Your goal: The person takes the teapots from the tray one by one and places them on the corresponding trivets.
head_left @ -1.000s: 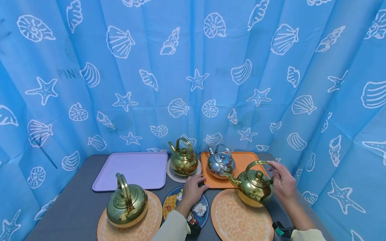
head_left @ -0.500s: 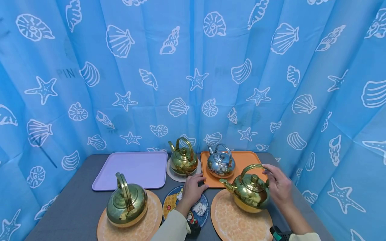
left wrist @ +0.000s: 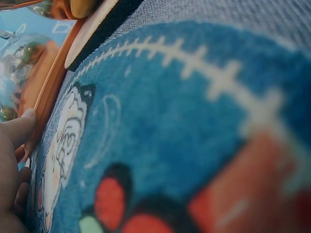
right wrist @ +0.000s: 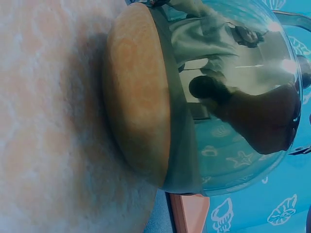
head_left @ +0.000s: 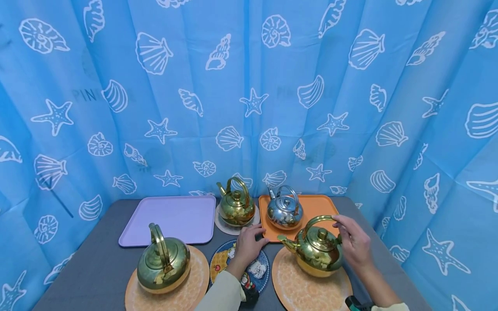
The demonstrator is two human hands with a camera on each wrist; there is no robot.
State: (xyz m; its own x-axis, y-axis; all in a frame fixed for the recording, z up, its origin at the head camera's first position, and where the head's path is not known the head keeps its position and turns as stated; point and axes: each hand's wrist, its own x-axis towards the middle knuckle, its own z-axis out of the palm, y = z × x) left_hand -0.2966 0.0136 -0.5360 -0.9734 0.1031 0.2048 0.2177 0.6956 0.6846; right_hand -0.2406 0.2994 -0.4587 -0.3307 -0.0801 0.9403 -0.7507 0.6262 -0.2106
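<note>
My right hand (head_left: 355, 242) grips the arched handle of a shiny gold kettle (head_left: 320, 257), its spout pointing left. The kettle is over the right round peach mat (head_left: 295, 289); in the right wrist view its rounded body (right wrist: 243, 145) sits low against the mat (right wrist: 43, 121). My left hand (head_left: 248, 247), fingers loosely bent, rests by the near left corner of the orange tray (head_left: 319, 205), over a round blue cartoon mat (head_left: 258, 270). From the left wrist view, a fingertip (left wrist: 29, 114) lies at the tray's rim. A silver kettle (head_left: 285, 212) stands on that tray.
Another gold kettle (head_left: 163, 265) stands on the left peach mat (head_left: 200, 263). A smaller gold kettle (head_left: 236, 207) sits on a pale round mat (head_left: 223, 226) at the back. Beside it lies a purple tray (head_left: 171, 218). A blue shell-print curtain (head_left: 249, 108) encloses the grey table (head_left: 93, 259).
My right hand has carried the gold kettle left and toward me, lower over the right peach mat. The left hand stays in place.
</note>
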